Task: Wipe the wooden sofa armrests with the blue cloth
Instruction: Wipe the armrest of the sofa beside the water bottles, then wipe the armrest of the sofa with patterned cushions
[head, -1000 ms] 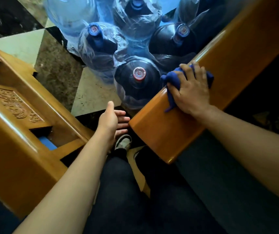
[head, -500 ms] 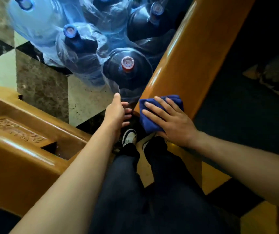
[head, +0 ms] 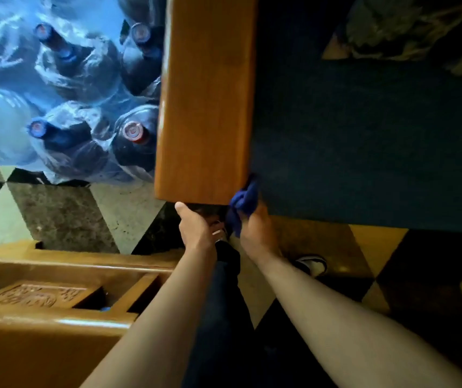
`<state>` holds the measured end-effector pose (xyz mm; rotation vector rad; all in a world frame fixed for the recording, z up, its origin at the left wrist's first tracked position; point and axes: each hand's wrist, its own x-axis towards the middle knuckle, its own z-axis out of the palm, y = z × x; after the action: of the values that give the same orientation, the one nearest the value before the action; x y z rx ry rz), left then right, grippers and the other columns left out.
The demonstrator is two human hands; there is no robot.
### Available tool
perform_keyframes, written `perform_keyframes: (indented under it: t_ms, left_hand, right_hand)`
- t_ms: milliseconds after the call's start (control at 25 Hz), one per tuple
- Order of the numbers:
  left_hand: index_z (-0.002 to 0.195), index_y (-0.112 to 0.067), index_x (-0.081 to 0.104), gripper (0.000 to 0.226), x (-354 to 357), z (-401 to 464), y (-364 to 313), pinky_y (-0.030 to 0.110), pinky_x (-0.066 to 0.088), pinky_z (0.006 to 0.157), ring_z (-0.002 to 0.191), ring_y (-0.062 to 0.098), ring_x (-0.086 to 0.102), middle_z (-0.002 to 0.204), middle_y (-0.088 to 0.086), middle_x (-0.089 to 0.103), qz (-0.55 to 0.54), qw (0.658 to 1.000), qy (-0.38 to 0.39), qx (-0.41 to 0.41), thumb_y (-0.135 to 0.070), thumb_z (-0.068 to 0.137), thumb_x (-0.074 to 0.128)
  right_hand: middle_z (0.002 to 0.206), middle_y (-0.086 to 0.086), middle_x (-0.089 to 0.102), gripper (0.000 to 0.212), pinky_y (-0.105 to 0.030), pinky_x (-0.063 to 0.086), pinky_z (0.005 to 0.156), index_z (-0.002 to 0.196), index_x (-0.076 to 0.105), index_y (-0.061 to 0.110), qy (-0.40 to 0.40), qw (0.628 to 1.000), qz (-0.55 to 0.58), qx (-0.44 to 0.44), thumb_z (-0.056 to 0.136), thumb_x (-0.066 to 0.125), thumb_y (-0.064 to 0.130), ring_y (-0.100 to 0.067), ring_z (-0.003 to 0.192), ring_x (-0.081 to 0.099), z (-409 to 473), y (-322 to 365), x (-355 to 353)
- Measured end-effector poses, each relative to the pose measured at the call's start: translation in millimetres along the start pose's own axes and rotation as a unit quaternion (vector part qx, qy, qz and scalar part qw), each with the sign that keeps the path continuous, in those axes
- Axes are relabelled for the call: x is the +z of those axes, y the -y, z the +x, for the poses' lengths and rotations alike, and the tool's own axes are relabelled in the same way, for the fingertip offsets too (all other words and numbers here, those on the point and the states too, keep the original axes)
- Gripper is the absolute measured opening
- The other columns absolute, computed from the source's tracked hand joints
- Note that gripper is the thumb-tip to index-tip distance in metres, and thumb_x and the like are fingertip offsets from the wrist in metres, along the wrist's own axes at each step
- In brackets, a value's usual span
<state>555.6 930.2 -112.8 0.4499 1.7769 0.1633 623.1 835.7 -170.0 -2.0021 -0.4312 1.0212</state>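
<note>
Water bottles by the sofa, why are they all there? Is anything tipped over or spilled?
Nothing looks spilled or knocked over. The water bottles stand upright in plastic wrap beside the wooden armrest. It is an unusual spot for them. The right hand holds the blue cloth at the armrest's corner.

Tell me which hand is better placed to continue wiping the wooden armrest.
The right hand. It already grips the dark blue cloth at the near right corner of the orange-brown wooden armrest. The left hand is bare, its thumb only reaching the near end.
</note>
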Motion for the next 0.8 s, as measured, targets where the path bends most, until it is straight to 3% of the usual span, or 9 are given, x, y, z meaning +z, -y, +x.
perform_keyframes:
  t_ms: [80, 200, 320, 400, 480, 560, 640, 720, 800]
  left_hand:
    - [0.121, -0.007, 0.067, 0.065, 18, -18, 16, 0.045, 0.056, 0.085, 0.096, 0.038, 0.071, 0.107, 0.017, 0.074, 0.032, 0.999, 0.003, 0.016, -0.06, 0.094, 0.039]
    - [0.1, -0.009, 0.067, 0.034, 71, -65, 52, 0.035, 0.044, 0.063, 0.074, 0.028, 0.06, 0.091, 0.014, 0.066, 0.122, 0.99, 0.053, 0.038, -0.039, 0.094, 0.053]
    - [0.093, -0.016, 0.066, 0.018, 152, -126, 97, 0.039, 0.051, 0.079, 0.083, 0.023, 0.063, 0.098, 0.008, 0.068, 0.243, 0.949, 0.199, 0.037, -0.028, 0.098, 0.055]
    - [0.104, -0.011, 0.069, 0.02, 212, -170, 131, 0.046, 0.052, 0.092, 0.088, 0.025, 0.066, 0.101, 0.01, 0.07, 0.301, 0.913, 0.273, 0.048, -0.027, 0.099, 0.058]
    - [0.097, -0.006, 0.071, 0.019, 277, -219, 168, 0.045, 0.053, 0.084, 0.079, 0.029, 0.066, 0.09, 0.015, 0.07, 0.339, 0.893, 0.291, 0.059, -0.024, 0.095, 0.064]
    - [0.095, -0.009, 0.073, 0.017, 333, -264, 203, 0.042, 0.055, 0.075, 0.08, 0.03, 0.068, 0.089, 0.016, 0.072, 0.384, 0.862, 0.318, 0.095, -0.025, 0.092, 0.068]
    - [0.106, -0.012, 0.074, 0.026, 382, -304, 236, 0.04, 0.057, 0.071, 0.09, 0.03, 0.071, 0.098, 0.013, 0.075, 0.409, 0.822, 0.379, 0.113, -0.032, 0.09, 0.07]
    - [0.118, -0.012, 0.071, 0.04, 421, -342, 262, 0.039, 0.056, 0.068, 0.097, 0.028, 0.071, 0.107, 0.011, 0.075, 0.438, 0.776, 0.439, 0.115, -0.038, 0.088, 0.073]
    - [0.124, -0.011, 0.067, 0.047, 466, -383, 294, 0.039, 0.058, 0.072, 0.105, 0.027, 0.071, 0.116, 0.012, 0.073, 0.488, 0.716, 0.481, 0.135, -0.036, 0.086, 0.078]
  right_hand:
    - [0.12, -0.022, 0.065, 0.033, -0.042, 0.048, 0.088, 0.127, 0.054, 0.003, 0.046, 0.992, -0.069, 0.09, 0.099, 0.058, 0.02, -0.04, 0.11, 0.063, 0, -26, -40]
    - [0.098, -0.023, 0.069, 0.022, -0.046, 0.049, 0.075, 0.113, 0.061, 0.008, 0.027, 0.994, -0.033, 0.103, 0.095, 0.064, 0.02, -0.038, 0.088, 0.066, -19, -61, -131]
    - [0.086, -0.018, 0.07, 0.035, -0.046, 0.049, 0.068, 0.101, 0.063, 0.006, -0.061, 0.994, 0.009, 0.095, 0.092, 0.064, 0.039, -0.032, 0.079, 0.067, -54, -77, -230]
    - [0.072, 0.006, 0.07, 0.02, -0.031, 0.051, 0.06, 0.089, 0.06, 0.017, -0.116, 0.986, 0.06, 0.106, 0.096, 0.068, 0.034, -0.01, 0.068, 0.068, -80, -90, -291]
    - [0.063, 0.017, 0.067, 0.019, -0.012, 0.044, 0.054, 0.082, 0.055, 0.028, -0.184, 0.972, 0.107, 0.102, 0.097, 0.067, 0.026, 0.007, 0.062, 0.064, -101, -106, -360]
    - [0.079, 0.009, 0.072, 0.001, -0.022, 0.052, 0.067, 0.098, 0.062, 0.029, -0.227, 0.954, 0.155, 0.118, 0.098, 0.063, 0.028, -0.001, 0.073, 0.067, -121, -118, -427]
    - [0.088, 0.006, 0.073, 0.017, -0.029, 0.051, 0.067, 0.114, 0.064, 0.026, -0.262, 0.939, 0.197, 0.104, 0.098, 0.06, 0.025, -0.013, 0.077, 0.068, -139, -127, -489]
    - [0.074, 0.021, 0.068, 0.025, -0.017, 0.043, 0.058, 0.109, 0.064, 0.034, -0.282, 0.933, 0.213, 0.074, 0.092, 0.058, 0.016, 0.004, 0.066, 0.063, -158, -131, -542]
    - [0.069, 0.024, 0.067, 0.034, -0.011, 0.043, 0.055, 0.102, 0.065, 0.034, -0.317, 0.918, 0.234, 0.042, 0.084, 0.058, 0.006, 0.008, 0.06, 0.062, -177, -135, -598]
